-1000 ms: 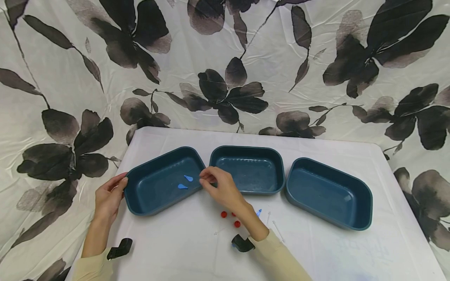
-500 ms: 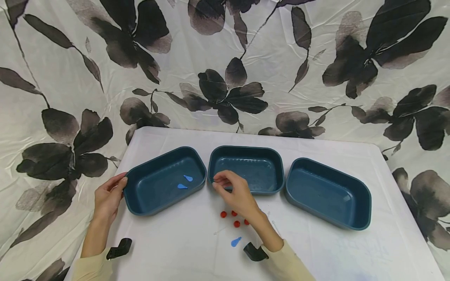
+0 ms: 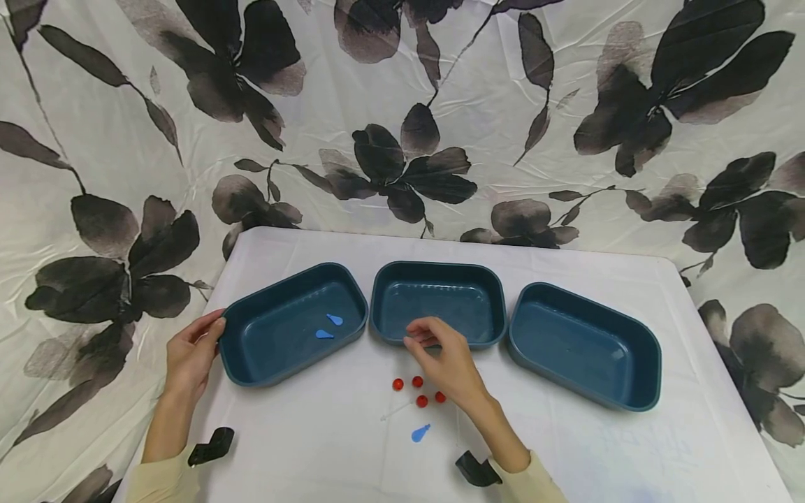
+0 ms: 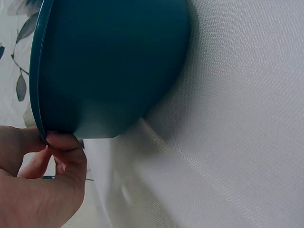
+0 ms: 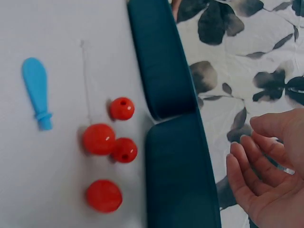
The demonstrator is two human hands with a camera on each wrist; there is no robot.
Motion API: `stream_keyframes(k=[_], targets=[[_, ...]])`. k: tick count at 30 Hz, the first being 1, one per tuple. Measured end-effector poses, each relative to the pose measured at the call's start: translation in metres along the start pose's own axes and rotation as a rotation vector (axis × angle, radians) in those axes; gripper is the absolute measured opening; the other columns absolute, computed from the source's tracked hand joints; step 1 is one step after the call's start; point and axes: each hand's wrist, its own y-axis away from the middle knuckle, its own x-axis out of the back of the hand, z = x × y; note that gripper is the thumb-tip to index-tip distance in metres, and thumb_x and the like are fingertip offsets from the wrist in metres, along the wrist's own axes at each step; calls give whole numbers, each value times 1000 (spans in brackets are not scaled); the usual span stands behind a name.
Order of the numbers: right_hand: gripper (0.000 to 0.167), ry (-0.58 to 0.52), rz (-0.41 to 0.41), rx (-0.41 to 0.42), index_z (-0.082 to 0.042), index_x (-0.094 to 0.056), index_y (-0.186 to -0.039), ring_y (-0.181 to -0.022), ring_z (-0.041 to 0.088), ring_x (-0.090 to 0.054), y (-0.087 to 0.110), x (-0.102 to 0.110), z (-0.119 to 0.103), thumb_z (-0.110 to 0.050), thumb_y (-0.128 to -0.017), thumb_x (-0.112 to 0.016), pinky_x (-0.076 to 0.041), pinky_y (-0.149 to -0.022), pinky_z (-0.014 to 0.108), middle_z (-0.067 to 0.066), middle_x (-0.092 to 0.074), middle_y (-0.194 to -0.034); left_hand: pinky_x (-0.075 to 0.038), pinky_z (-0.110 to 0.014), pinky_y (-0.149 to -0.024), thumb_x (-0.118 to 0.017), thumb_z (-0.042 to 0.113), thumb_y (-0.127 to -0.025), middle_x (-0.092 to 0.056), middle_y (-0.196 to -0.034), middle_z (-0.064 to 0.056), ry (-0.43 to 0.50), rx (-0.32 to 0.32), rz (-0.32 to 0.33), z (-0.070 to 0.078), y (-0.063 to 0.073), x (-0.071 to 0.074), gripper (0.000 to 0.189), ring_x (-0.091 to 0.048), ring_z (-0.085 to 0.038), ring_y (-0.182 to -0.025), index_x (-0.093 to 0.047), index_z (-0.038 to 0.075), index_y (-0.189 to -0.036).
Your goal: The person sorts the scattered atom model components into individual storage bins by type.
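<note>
With thumb and fingertips, my left hand (image 3: 189,353) pinches the outer rim of the left dark teal tray (image 3: 267,342); the left wrist view shows this grip on the rim (image 4: 37,95). Two small blue teardrop-shaped pieces (image 3: 335,320) lie inside that tray. Over the front edge of the middle tray (image 3: 440,300) hovers my right hand (image 3: 449,363), fingers loosely bent and holding nothing. Several red beads with holes (image 5: 122,109) sit on the table below it. Closer to me lies another blue piece (image 5: 37,90), with a narrow collared end.
A third teal tray (image 3: 585,349) stands at the right, angled inward. One thin clear stick (image 5: 86,76) lies beside the beads on the white tablecloth (image 3: 302,447). Behind the table hangs a floral cloth (image 3: 402,91).
My right hand has moved right and towards me, from the left tray's right end to the middle tray's front edge, uncovering beads and a blue piece. My left hand stays on the rim.
</note>
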Motion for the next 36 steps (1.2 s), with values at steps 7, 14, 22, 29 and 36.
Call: stream_keyframes(k=[7,14,22,29,36], targets=[[19,60,31,-8,-1,-71,-108,-89,13,-66,15,10,5,-6,-92,-78,-58,-82,39,0,-68,-100,-49,-9,-69,-62,28,-104,-58,-106,16,-16,3,-2,0,0,-1,43,-56,-3,-93,-60,13,-144],[19,98,57,8,-3,-71,-107,-89,13,-66,28,18,10,-5,-90,-79,-58,-82,36,2,-70,-100,-49,-10,-68,-63,27,-103,-58,-105,15,3,9,3,1,0,-1,42,-56,-3,-91,-61,13,-143],[19,165,56,-27,-5,-71,-108,-91,12,-65,43,26,13,-8,-91,-79,-58,-82,35,-2,-69,-101,-49,-9,-69,-63,27,-104,-58,-107,15,-4,19,5,1,0,-1,42,-56,-4,-94,-61,14,-144],[21,205,68,-43,-5,-71,-107,-92,17,-67,55,30,21,-4,-88,-80,-58,-83,38,1,-69,-102,-49,-9,-69,-63,27,-104,-57,-108,15,10,24,4,1,1,-1,42,-56,-4,-94,-61,14,-144],[22,251,61,-81,-6,-71,-106,-95,15,-67,67,34,30,0,-87,-81,-57,-87,30,1,-67,-102,-50,-9,-69,-63,27,-104,-57,-108,14,9,19,1,1,1,-2,43,-56,-3,-94,-61,14,-144]])
